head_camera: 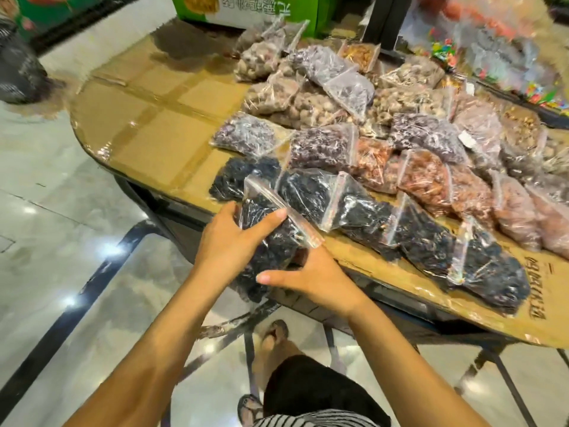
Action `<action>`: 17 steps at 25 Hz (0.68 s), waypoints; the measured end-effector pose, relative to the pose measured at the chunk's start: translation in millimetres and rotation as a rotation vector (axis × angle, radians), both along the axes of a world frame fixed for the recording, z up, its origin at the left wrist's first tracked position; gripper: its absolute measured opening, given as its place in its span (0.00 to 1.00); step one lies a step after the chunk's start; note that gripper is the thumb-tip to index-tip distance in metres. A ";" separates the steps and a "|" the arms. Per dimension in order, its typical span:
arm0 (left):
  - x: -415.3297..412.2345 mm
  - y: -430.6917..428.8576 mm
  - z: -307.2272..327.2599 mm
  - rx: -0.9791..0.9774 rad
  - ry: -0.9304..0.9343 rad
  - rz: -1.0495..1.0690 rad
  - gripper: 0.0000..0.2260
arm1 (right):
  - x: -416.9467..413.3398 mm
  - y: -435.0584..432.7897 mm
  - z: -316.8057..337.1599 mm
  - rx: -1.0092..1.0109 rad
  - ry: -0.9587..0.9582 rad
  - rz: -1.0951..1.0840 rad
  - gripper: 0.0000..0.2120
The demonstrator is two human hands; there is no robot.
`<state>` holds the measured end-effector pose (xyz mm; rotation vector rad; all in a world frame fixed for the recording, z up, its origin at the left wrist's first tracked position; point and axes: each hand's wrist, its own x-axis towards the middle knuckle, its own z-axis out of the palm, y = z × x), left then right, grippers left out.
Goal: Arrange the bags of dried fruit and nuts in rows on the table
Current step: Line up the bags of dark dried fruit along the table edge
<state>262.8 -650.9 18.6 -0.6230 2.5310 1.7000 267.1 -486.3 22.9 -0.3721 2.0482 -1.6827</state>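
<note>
Evidently both hands, left (226, 241) and right (311, 274), clamp a clear zip bag of black dried fruit (271, 241) (zip upward) at the cardboard-topped table (154, 131) edge; probably extending the dark row.

A green carton (246, 9) with printed characters stands on the floor beyond the table's far end, and a dark post (380, 21) rises just to its right. A dark plastic sack (18, 72) sits on the glossy tiled floor (46, 180) at far left, with a red and green box (40, 7) behind it. At upper right, clear packs of coloured sweets (443, 52) lie blurred on a separate stand.
</note>
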 end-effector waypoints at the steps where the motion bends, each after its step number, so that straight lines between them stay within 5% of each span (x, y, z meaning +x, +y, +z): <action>1: -14.9 -9.7 -0.2 -0.015 -0.004 -0.030 0.45 | -12.6 -11.9 -0.4 -0.034 0.012 -0.055 0.34; 3: -46.4 -31.6 4.9 -0.001 -0.032 -0.056 0.48 | -39.5 -36.2 -6.7 -0.077 0.013 -0.180 0.32; 7: -93.8 -80.9 22.6 -0.065 0.020 -0.130 0.32 | -79.3 -80.6 -12.9 -0.175 -0.086 -0.371 0.38; 9: -102.9 -111.0 17.9 -0.033 0.008 -0.062 0.36 | -89.8 -96.6 -15.1 -0.305 -0.176 -0.418 0.40; 12: -113.7 -138.7 -4.9 0.538 -0.246 -0.060 0.40 | -104.4 -115.4 -15.8 -0.438 -0.324 -0.446 0.44; 14: -126.1 -145.1 -20.3 0.677 -0.239 -0.023 0.42 | -112.1 -121.2 -12.3 -0.418 -0.350 -0.449 0.38; 17: -155.1 -161.6 -28.1 0.571 -0.094 0.005 0.33 | -127.5 -118.3 6.5 -0.087 -0.161 -0.507 0.36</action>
